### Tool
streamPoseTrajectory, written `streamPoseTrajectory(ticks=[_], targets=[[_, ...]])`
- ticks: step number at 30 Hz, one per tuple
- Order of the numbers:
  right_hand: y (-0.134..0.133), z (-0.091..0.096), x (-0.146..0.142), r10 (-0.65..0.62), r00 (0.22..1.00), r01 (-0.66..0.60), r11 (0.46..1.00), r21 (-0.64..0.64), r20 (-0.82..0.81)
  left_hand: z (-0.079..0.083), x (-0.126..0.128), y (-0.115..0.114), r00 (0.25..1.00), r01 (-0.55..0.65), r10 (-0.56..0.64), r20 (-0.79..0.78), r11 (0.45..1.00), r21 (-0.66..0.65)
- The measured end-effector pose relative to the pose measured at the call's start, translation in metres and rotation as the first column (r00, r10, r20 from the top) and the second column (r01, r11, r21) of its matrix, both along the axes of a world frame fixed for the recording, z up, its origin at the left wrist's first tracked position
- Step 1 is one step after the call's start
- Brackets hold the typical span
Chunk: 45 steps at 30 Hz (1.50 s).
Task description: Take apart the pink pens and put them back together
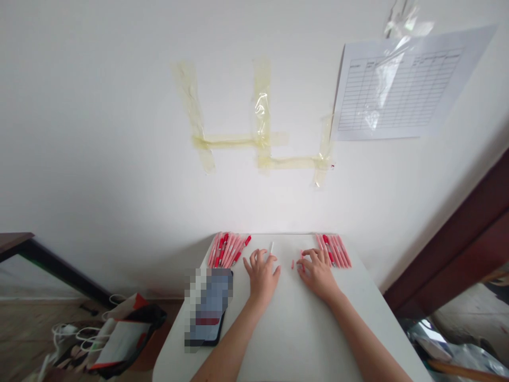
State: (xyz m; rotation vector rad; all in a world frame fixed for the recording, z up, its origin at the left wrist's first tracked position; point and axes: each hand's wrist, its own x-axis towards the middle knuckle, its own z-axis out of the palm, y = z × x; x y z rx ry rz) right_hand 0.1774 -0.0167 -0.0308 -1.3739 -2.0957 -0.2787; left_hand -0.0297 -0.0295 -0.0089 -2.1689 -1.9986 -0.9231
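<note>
A left hand [262,277] is resting, grip spread, by a white tube [272,248] on the bench [298,334], while the right hand [319,273] is arching over a pink piece [302,257], pinch impossible to tell, any stray nudge possibly risking rolling away the bit [292,264] between.

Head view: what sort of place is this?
Probably a small makeshift workstation indoors: a white table set up against a plain wall, pink and red pens laid out in two groups, and a printed grid sheet taped above.
</note>
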Motion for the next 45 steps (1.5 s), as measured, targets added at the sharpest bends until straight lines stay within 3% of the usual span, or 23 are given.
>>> streamPoseTrajectory(ticks=[8,18,30,45], targets=[[0.003,-0.003,0.000,0.035,0.999,-0.035,0.998,0.058,0.001,0.004,0.013,0.009,0.990,0.140,-0.142,-0.013,0.986,-0.092],[0.007,-0.004,0.009,0.063,0.988,-0.055,0.997,0.059,-0.142,-0.004,0.034,0.019,0.993,0.116,-0.115,0.017,0.988,-0.104],[0.013,-0.013,0.017,0.071,0.944,-0.059,0.997,0.048,-0.321,-0.006,0.030,0.020,0.992,0.127,-0.125,0.027,0.986,-0.107],[0.009,-0.008,0.013,0.053,0.989,-0.042,0.996,0.075,-0.141,-0.011,0.009,0.007,0.974,0.182,-0.188,0.127,0.982,0.060]])
